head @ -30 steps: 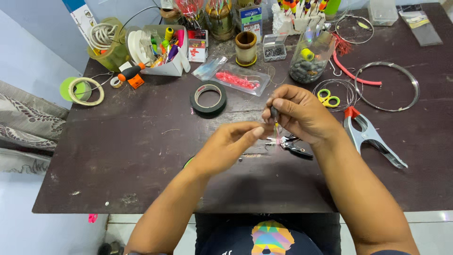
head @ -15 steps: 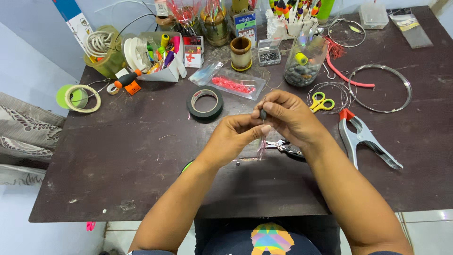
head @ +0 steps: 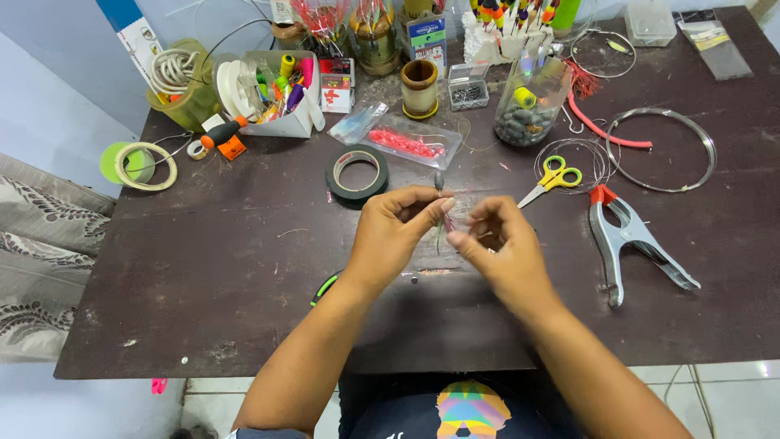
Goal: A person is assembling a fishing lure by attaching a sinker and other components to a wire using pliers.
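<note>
The small, thin grey-and-pink piece was too slight to identify; the left hand pinched it above the dark brown wooden table, the right hand pinching just beside. One clear glass jar held grey pellets. One black tape roll lay near.
</note>
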